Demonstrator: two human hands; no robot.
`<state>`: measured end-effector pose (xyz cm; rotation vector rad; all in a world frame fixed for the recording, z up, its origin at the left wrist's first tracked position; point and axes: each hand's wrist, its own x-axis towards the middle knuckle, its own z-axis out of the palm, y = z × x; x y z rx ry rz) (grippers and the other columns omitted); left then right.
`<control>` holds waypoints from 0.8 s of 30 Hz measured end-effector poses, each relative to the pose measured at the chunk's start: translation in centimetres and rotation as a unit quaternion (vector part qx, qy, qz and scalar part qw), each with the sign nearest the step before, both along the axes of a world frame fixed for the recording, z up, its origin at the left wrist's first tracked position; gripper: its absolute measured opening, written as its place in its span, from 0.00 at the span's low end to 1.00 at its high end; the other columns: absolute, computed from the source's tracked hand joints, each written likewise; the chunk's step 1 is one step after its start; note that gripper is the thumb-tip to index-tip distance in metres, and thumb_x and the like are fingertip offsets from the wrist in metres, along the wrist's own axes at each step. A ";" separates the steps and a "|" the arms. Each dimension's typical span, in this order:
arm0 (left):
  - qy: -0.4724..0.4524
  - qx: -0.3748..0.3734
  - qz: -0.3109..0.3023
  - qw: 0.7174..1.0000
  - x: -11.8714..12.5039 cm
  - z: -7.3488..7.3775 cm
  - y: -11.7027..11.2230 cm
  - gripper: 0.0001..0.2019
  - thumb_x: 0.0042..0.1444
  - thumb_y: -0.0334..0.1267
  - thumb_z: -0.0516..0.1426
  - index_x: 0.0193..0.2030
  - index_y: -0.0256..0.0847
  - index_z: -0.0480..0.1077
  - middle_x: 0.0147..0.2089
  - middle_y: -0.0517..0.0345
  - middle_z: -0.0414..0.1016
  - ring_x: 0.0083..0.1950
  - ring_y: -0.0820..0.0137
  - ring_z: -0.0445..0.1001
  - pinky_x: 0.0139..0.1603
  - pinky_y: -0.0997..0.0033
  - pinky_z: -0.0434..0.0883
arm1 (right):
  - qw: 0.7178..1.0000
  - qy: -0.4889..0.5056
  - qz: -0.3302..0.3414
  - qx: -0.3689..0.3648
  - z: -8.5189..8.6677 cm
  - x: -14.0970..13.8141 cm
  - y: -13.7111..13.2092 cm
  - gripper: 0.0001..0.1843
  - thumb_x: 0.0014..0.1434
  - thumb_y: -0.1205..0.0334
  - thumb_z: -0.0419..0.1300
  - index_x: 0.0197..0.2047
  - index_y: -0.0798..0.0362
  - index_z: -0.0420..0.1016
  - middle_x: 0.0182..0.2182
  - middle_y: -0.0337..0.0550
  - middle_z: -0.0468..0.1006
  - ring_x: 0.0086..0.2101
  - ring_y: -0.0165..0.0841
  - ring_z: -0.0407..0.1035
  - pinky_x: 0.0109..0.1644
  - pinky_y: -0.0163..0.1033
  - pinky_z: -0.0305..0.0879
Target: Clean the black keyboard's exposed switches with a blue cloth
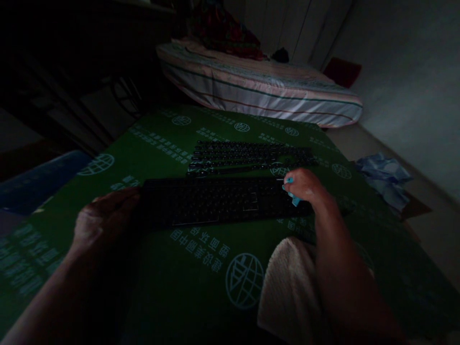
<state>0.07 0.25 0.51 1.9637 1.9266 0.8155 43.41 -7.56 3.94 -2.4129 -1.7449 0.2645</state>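
A black keyboard base point(215, 203) lies across the green printed board, its keycaps off over most of the surface. My left hand point(108, 206) grips the keyboard's left end, with the fingers mostly in shadow. Over the right part of the base, my right hand point(304, 184) is closed on a small blue tool point(295, 200). A thin pale tip seems to stick out to the left of that tool; its exact kind is hard to make out. Just behind the base, loose black keycaps point(237, 152) are laid out in rows.
The green board point(158, 129) carries white lettering and globe marks. A striped bed point(266, 91) stands beyond it. At right, crumpled blue-white plastic point(383, 172) lies on the floor. Light cloth point(287, 282) shows at the near edge. A blue object point(46, 177) is at left. Light is dim.
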 end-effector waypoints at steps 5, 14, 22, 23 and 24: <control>0.003 0.018 -0.017 1.000 0.2 0.3 -0.4 0.30 0.51 0.57 0.46 0.48 0.36 0.72 0.49 0.58 0.74 0.53 0.55 0.70 0.42 0.56 0.68 | 0.997 0.016 -0.061 0.053 0.7 0.7 -0.4 0.08 0.49 0.64 0.59 0.32 0.52 0.79 0.23 0.42 0.77 0.26 0.32 0.71 0.27 0.32 0.57; -0.010 0.016 -0.010 1.000 0.5 0.6 -0.7 0.29 0.49 0.58 0.47 0.48 0.40 0.73 0.50 0.61 0.75 0.54 0.57 0.71 0.42 0.60 0.69 | 0.999 0.018 -0.026 0.033 -0.2 -0.4 0.3 0.08 0.49 0.65 0.59 0.32 0.52 0.79 0.24 0.43 0.78 0.26 0.33 0.71 0.28 0.33 0.58; -0.025 0.008 -0.002 1.000 0.7 0.8 -0.9 0.27 0.50 0.56 0.48 0.46 0.38 0.72 0.50 0.58 0.74 0.53 0.54 0.70 0.37 0.60 0.69 | 1.000 0.017 0.004 -0.025 0.1 -0.2 0.0 0.07 0.45 0.66 0.60 0.29 0.51 0.79 0.23 0.41 0.78 0.25 0.32 0.71 0.27 0.33 0.57; -0.025 0.007 -0.008 1.000 0.7 0.9 -0.9 0.27 0.50 0.55 0.48 0.47 0.37 0.72 0.51 0.56 0.74 0.53 0.54 0.70 0.37 0.60 0.69 | 1.000 0.018 0.001 -0.020 0.2 -0.2 0.0 0.07 0.45 0.66 0.60 0.29 0.51 0.79 0.24 0.41 0.78 0.25 0.32 0.71 0.27 0.33 0.57; -0.022 0.007 -0.012 1.000 0.8 1.0 -1.0 0.28 0.51 0.55 0.48 0.47 0.35 0.72 0.51 0.54 0.74 0.53 0.54 0.70 0.38 0.60 0.68 | 1.000 0.020 0.000 -0.015 0.2 -0.3 0.0 0.07 0.45 0.65 0.60 0.30 0.51 0.79 0.24 0.41 0.78 0.25 0.32 0.71 0.27 0.33 0.57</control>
